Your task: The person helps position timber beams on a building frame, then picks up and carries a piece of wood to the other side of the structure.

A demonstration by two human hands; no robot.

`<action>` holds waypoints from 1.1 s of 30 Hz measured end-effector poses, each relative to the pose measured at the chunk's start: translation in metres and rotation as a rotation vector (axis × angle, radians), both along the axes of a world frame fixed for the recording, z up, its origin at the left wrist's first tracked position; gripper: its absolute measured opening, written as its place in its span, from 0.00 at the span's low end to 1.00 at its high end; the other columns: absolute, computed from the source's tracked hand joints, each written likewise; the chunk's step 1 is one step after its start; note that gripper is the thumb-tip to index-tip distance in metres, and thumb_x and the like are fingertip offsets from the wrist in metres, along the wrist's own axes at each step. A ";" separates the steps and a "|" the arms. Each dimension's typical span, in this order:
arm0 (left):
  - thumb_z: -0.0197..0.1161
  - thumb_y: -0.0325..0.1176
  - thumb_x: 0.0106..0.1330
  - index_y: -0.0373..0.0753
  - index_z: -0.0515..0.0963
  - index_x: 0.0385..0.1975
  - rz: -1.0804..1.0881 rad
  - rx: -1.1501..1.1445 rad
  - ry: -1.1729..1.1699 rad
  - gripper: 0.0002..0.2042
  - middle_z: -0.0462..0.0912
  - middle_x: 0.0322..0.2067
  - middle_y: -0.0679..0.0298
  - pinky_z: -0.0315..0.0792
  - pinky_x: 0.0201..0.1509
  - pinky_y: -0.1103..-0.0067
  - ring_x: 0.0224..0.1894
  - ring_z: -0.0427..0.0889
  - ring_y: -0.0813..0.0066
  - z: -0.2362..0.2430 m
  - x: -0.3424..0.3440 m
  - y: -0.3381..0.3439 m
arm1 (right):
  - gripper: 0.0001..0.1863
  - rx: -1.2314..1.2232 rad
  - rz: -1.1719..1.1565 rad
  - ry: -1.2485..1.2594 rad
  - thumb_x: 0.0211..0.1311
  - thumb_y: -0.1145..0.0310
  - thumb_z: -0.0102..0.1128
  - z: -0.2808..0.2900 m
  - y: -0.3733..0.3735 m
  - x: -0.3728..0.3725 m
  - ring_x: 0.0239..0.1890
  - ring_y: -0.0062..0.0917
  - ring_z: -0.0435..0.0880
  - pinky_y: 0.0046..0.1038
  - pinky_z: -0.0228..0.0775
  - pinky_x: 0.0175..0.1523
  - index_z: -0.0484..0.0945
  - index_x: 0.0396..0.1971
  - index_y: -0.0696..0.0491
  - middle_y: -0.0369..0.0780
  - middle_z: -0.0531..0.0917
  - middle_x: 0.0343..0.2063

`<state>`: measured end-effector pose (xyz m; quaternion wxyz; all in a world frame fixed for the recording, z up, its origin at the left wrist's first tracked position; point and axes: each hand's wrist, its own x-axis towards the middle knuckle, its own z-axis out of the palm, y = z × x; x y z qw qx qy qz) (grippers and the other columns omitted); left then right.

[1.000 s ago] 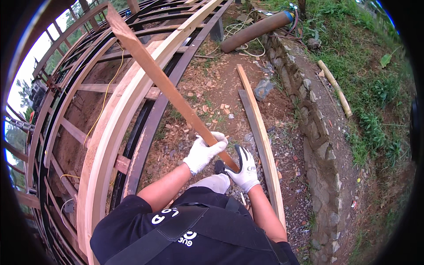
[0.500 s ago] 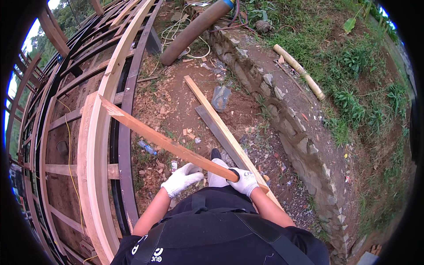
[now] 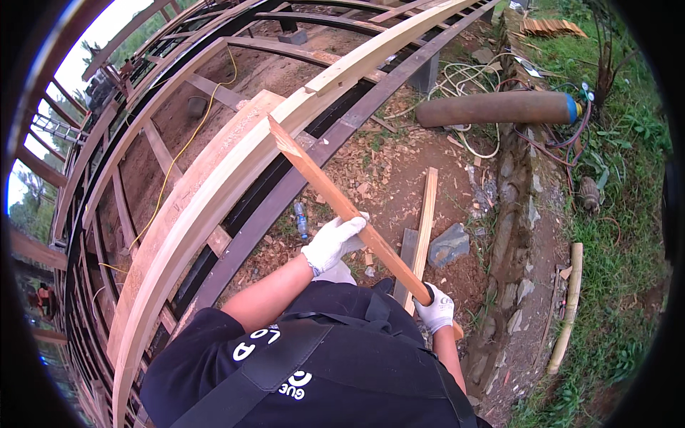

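Note:
My left hand (image 3: 337,241), in a white glove, grips an orange-brown wooden plank (image 3: 321,186) partway along its length. Lower down the same plank, my right hand (image 3: 432,307), in a white and black glove, is closed on it. The plank slants up to the left, its angled far end over a long pale timber beam (image 3: 214,200) on the dark frame (image 3: 242,250). Behind the plank, on the dirt, lie a pale board (image 3: 427,214) and a grey one beside it. A clear bottle (image 3: 302,220) lies left of my left hand.
A rusty gas cylinder (image 3: 492,109) lies among coiled hoses at the back right. A low stone wall (image 3: 524,292) runs along the right, with a bamboo pole (image 3: 567,307) beside it and grass beyond. A yellow cable (image 3: 171,162) crosses the joists on the left.
Compared with half a second ago, my left hand has taken hold of the plank again, higher up. The plank is more steeply slanted, and the view has swung, shifting the scene rightward.

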<state>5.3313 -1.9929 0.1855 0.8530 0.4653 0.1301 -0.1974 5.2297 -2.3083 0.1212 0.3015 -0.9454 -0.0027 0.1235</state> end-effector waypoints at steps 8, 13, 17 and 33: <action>0.65 0.39 0.70 0.33 0.71 0.57 0.074 0.085 0.128 0.22 0.80 0.53 0.52 0.69 0.70 0.58 0.59 0.79 0.55 -0.015 0.052 -0.020 | 0.32 -0.058 0.183 0.258 0.49 0.50 0.74 -0.007 -0.032 0.110 0.50 0.41 0.85 0.39 0.76 0.57 0.79 0.54 0.47 0.45 0.86 0.46; 0.67 0.37 0.69 0.35 0.75 0.54 0.047 0.027 0.122 0.19 0.80 0.49 0.62 0.75 0.59 0.68 0.52 0.81 0.67 -0.031 0.115 -0.016 | 0.47 0.016 0.221 0.239 0.49 0.47 0.74 -0.042 -0.016 0.173 0.58 0.44 0.80 0.39 0.72 0.63 0.66 0.69 0.47 0.51 0.80 0.58; 0.68 0.37 0.68 0.34 0.76 0.55 -0.034 0.176 0.073 0.20 0.80 0.50 0.59 0.76 0.59 0.68 0.53 0.81 0.67 -0.040 0.182 -0.008 | 0.48 0.145 0.163 0.239 0.50 0.49 0.74 -0.053 0.016 0.244 0.63 0.45 0.77 0.38 0.69 0.66 0.64 0.72 0.44 0.51 0.77 0.61; 0.65 0.46 0.64 0.33 0.72 0.62 0.260 1.783 -0.484 0.31 0.75 0.60 0.45 0.60 0.72 0.59 0.66 0.70 0.44 -0.013 0.422 0.174 | 0.23 0.098 0.013 0.051 0.53 0.55 0.67 0.006 0.075 0.474 0.47 0.45 0.85 0.41 0.77 0.54 0.81 0.48 0.49 0.49 0.86 0.43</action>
